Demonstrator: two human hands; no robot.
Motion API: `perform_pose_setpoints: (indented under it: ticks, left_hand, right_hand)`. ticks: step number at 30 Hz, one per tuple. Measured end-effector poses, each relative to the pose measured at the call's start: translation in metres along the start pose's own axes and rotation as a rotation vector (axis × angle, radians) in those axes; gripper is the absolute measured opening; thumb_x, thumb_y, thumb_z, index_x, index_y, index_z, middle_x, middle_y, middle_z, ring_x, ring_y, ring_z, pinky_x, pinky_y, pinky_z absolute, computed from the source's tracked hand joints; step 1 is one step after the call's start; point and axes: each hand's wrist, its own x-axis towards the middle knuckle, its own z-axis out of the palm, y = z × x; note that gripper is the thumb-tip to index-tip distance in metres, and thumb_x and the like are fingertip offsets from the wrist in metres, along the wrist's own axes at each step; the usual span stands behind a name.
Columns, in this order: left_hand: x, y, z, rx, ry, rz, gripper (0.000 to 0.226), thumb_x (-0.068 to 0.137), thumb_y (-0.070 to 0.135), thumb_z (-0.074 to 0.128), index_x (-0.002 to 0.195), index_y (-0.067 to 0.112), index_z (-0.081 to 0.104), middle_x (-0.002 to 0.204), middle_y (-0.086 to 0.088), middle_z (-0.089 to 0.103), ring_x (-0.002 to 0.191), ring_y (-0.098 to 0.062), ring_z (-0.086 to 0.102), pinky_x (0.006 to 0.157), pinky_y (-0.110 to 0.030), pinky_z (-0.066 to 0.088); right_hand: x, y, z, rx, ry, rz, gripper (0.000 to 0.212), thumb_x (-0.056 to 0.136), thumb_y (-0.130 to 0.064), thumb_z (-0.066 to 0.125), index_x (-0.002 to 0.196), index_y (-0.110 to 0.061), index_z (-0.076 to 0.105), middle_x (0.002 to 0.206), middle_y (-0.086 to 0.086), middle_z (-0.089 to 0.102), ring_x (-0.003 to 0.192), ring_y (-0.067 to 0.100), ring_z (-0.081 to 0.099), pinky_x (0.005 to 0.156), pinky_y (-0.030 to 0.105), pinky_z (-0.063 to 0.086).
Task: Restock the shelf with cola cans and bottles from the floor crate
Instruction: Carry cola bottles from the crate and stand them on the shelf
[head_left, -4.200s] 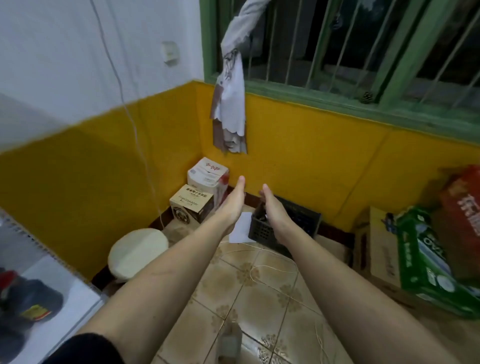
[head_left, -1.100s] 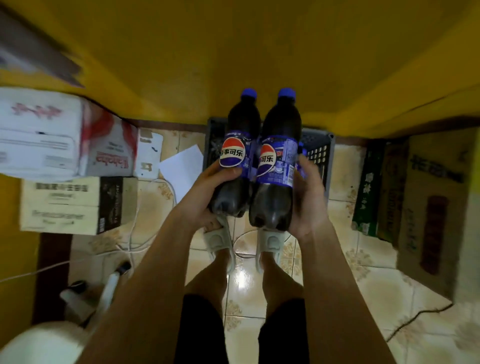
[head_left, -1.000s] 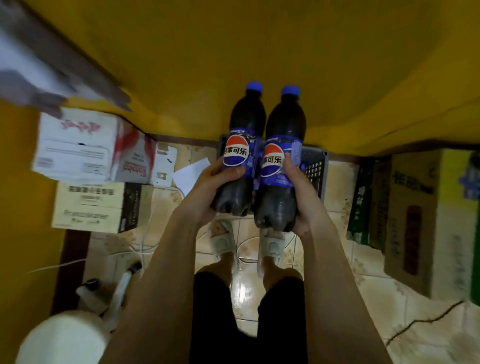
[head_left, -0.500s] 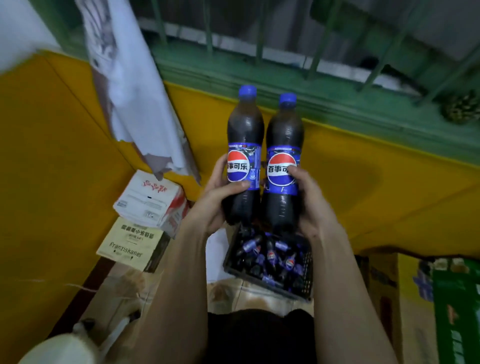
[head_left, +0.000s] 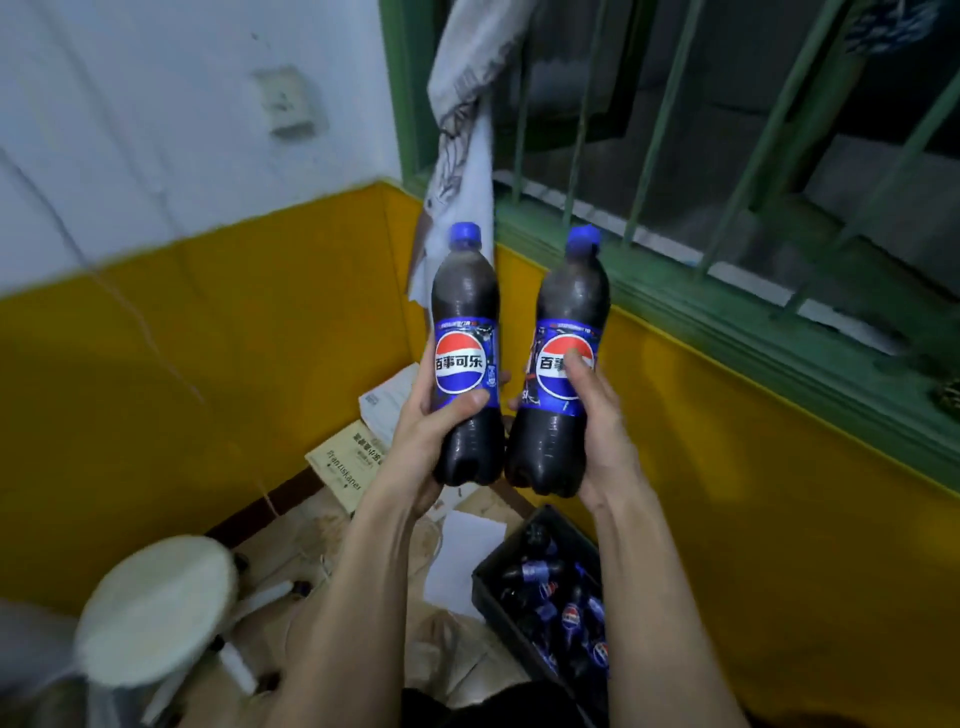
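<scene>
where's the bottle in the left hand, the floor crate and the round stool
bottle in the left hand (head_left: 466, 364): head view, on its front label.
floor crate (head_left: 485, 592): head view, on its dark left wall.
round stool (head_left: 156, 608): head view, middle of the pale seat.

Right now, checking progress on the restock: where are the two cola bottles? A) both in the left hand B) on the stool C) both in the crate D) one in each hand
D: the left hand grips one cola bottle, the right hand the other, above the crate.
</scene>
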Motion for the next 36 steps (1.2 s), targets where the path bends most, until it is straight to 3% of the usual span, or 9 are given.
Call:
perform_pose_setpoints:
  ticks: [3, 7, 12, 15, 23, 26, 32, 36]
  left_hand:
    - [-0.045, 0.014, -0.015, 0.063, 0.109, 0.077, 0.095, 0.075, 0.017, 0.079, 0.154, 0.034, 0.03, 0.137, -0.017, 0.059, 0.122, -0.036, 0.06, 0.095, -0.05, 0.052]
    - [-0.105, 0.041, -0.039, 0.127, 0.243, 0.184, 0.086, 0.08, 0.007, 0.072, 0.153, 0.028, 0.032, 0.135, -0.008, 0.062, 0.119, -0.029, 0.063, 0.095, -0.041, 0.052]
    - [-0.185, 0.073, -0.081, 0.132, 0.422, 0.295, 0.091, 0.075, 0.016, 0.077, 0.154, 0.028, 0.032, 0.141, -0.015, 0.056, 0.128, -0.046, 0.05, 0.107, -0.062, 0.041]
    - [-0.237, 0.09, -0.107, 0.137, 0.53, 0.342, 0.092, 0.076, 0.014, 0.076, 0.155, 0.026, 0.029, 0.146, -0.017, 0.052, 0.133, -0.047, 0.046, 0.109, -0.066, 0.035]
    - [-0.409, 0.133, -0.19, 0.15, 0.805, 0.45, 0.092, 0.073, 0.016, 0.076, 0.153, 0.023, 0.033, 0.141, -0.017, 0.057, 0.129, -0.041, 0.053, 0.105, -0.053, 0.046]
    - [-0.485, 0.147, -0.226, 0.178, 0.866, 0.468, 0.091, 0.075, 0.014, 0.075, 0.154, 0.025, 0.031, 0.14, -0.014, 0.058, 0.125, -0.031, 0.058, 0.102, -0.045, 0.048]
    - [-0.607, 0.171, -0.282, 0.197, 1.029, 0.504, 0.093, 0.077, 0.01, 0.075, 0.155, 0.03, 0.029, 0.141, -0.011, 0.058, 0.127, -0.031, 0.057, 0.103, -0.043, 0.049]
    - [-0.666, 0.182, -0.31, 0.215, 1.114, 0.525, 0.09, 0.08, 0.01, 0.073, 0.156, 0.028, 0.028, 0.141, -0.015, 0.057, 0.129, -0.038, 0.055, 0.105, -0.052, 0.046]
  right_hand:
    - [-0.023, 0.016, 0.019, -0.079, -0.108, 0.003, 0.047, 0.078, -0.028, 0.073, 0.118, -0.009, 0.057, 0.085, 0.007, 0.071, 0.063, 0.021, 0.067, 0.06, 0.034, 0.058]
    - [-0.049, 0.036, 0.056, -0.232, -0.269, 0.054, 0.054, 0.076, -0.029, 0.083, 0.122, -0.013, 0.06, 0.098, 0.01, 0.074, 0.078, 0.024, 0.071, 0.067, 0.036, 0.058]
    - [-0.09, 0.068, 0.12, -0.312, -0.45, 0.126, 0.048, 0.073, -0.031, 0.082, 0.116, -0.019, 0.064, 0.1, 0.007, 0.075, 0.088, 0.024, 0.072, 0.074, 0.04, 0.06]
    - [-0.122, 0.089, 0.162, -0.329, -0.588, 0.169, 0.043, 0.075, -0.03, 0.079, 0.114, -0.02, 0.063, 0.101, 0.007, 0.074, 0.091, 0.025, 0.071, 0.076, 0.038, 0.06]
    - [-0.235, 0.192, 0.273, -0.31, -0.837, 0.329, 0.044, 0.079, -0.027, 0.077, 0.119, -0.019, 0.061, 0.106, 0.009, 0.074, 0.095, 0.026, 0.072, 0.084, 0.044, 0.059]
    - [-0.292, 0.235, 0.315, -0.313, -0.923, 0.38, 0.041, 0.079, -0.025, 0.079, 0.116, -0.019, 0.063, 0.105, 0.008, 0.075, 0.095, 0.026, 0.072, 0.084, 0.044, 0.058]
    - [-0.386, 0.307, 0.39, -0.317, -1.084, 0.475, 0.048, 0.076, -0.028, 0.077, 0.12, -0.017, 0.062, 0.111, 0.011, 0.074, 0.102, 0.031, 0.071, 0.087, 0.048, 0.057]
    - [-0.431, 0.343, 0.425, -0.324, -1.155, 0.526, 0.045, 0.077, -0.027, 0.074, 0.119, -0.018, 0.062, 0.11, 0.012, 0.074, 0.102, 0.033, 0.071, 0.085, 0.046, 0.059]
